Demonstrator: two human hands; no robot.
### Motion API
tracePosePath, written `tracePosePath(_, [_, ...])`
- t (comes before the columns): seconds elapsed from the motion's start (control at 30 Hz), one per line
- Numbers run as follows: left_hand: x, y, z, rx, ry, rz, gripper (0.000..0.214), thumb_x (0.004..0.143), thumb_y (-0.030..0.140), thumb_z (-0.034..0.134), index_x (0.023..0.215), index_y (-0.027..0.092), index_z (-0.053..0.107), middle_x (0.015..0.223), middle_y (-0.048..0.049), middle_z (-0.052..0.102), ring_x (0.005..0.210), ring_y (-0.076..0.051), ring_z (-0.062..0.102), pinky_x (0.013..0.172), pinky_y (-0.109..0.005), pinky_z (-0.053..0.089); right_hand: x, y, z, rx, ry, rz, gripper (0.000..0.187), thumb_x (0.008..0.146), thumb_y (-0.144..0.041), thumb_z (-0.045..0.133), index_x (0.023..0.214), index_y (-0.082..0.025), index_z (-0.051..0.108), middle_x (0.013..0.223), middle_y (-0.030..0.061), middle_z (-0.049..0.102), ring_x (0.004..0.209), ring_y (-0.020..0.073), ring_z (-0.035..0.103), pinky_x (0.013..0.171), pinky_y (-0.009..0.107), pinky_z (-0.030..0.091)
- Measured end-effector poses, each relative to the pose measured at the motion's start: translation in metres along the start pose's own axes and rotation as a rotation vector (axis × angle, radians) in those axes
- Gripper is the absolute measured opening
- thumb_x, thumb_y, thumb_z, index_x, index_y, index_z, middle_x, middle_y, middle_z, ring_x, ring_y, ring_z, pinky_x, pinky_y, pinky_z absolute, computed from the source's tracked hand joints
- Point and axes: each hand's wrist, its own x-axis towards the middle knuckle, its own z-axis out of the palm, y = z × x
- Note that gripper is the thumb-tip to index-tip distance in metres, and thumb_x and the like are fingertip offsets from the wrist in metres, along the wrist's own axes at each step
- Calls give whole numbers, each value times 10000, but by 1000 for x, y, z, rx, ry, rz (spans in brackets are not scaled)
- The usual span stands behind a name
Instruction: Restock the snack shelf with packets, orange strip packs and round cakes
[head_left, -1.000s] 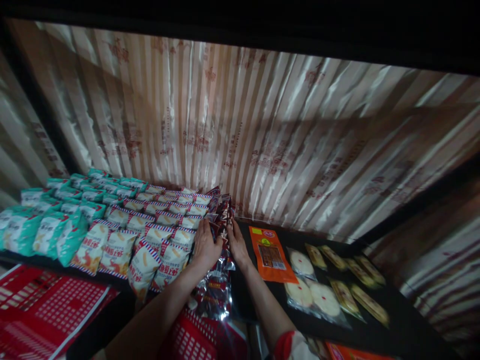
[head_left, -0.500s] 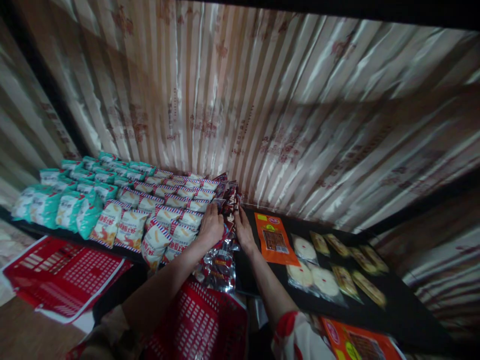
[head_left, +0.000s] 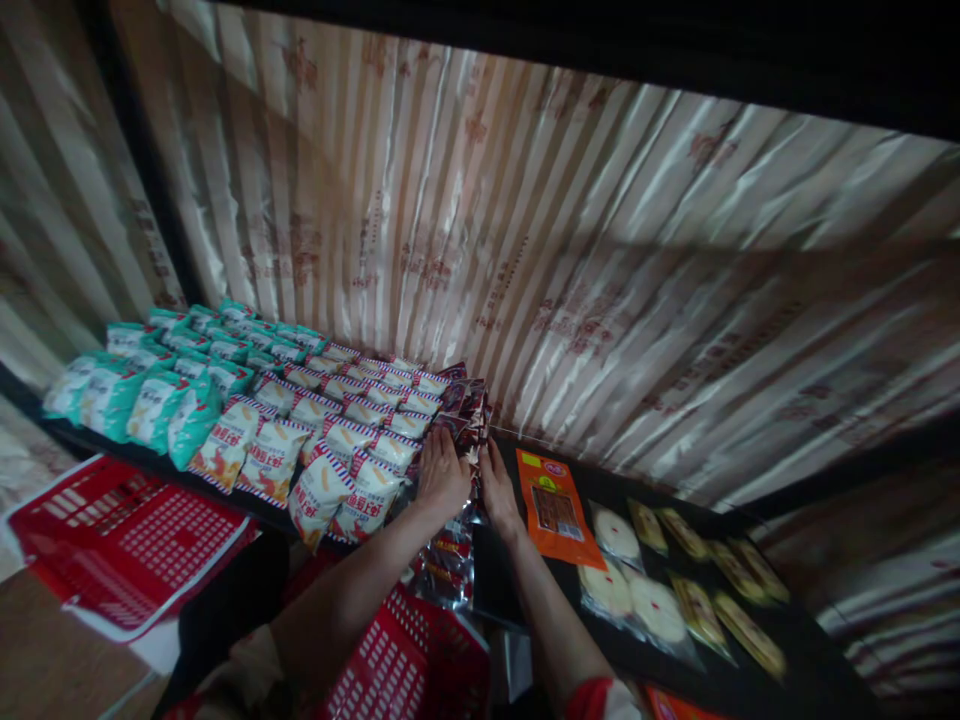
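— Hands first: where are they sitting?
— Both are pressing on the row of dark foil packets (head_left: 463, 405) on the black shelf (head_left: 720, 665). The left hand (head_left: 442, 478) is lying against the row's left flank and the right hand (head_left: 498, 492) against its right flank, so the row is standing squeezed between them.
— Fingers curling round anything?
— Not that I can see. The left fingers (head_left: 437, 445) are stretching out close together, flat on the foil, and the right ones (head_left: 491, 458) are doing the same. Neither hand is closing on a packet.
— How is the row lying?
— It is running from the striped curtain down to the shelf's front edge. The nearest packets are showing silver and hanging over that edge, above a red basket (head_left: 405, 670).
— Neighbours?
— Striped snack bags (head_left: 352, 440) are touching the row's left side, with teal bags (head_left: 150, 400) farther left. An orange packet (head_left: 555, 505) is lying just right of the row, and clear packs of pale round cakes (head_left: 637, 590) are sitting beyond it. A second red basket (head_left: 127, 530) is resting well left, below the shelf.
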Motion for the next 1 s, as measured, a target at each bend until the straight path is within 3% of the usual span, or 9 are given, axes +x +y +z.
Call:
tracePosePath(0.2, [11, -1, 4, 23, -8, -23, 608, 827, 260, 356, 1328, -76, 279, 1393, -271, 297, 1317, -300, 263, 1082, -434, 244, 2, 0, 2, 21, -35, 35, 716, 820, -610, 316, 1373, -155, 329, 1389, 97, 404, 1280, 227, 365, 1071, 391, 267])
tracePosePath(0.43, [9, 7, 11, 97, -17, -65, 600, 845, 273, 342, 1336, -66, 276, 1416, -244, 271, 1333, -278, 227, 1102, -400, 203, 5, 16, 7, 93, -69, 37, 760, 797, -632, 360, 1402, -181, 266, 1440, 72, 317, 1329, 202, 272, 1113, 377, 183])
tracePosePath(0.8, [12, 4, 13, 86, -50, -71, 574, 862, 280, 313, 1333, -47, 305, 1420, -227, 271, 1334, -269, 232, 1094, -404, 226, 7, 17, 7, 130, -94, 35, 740, 789, -631, 384, 1392, -213, 289, 1439, 52, 323, 1332, 188, 265, 1119, 367, 163])
tracePosePath(1.0, [13, -1, 12, 104, -9, -54, 572, 828, 210, 348, 1338, -43, 294, 1413, -226, 297, 1323, -273, 262, 1080, -412, 261, 7, 13, 8, 121, -63, 26, 734, 781, -637, 400, 1378, -217, 323, 1432, 45, 337, 1329, 203, 271, 1115, 378, 167])
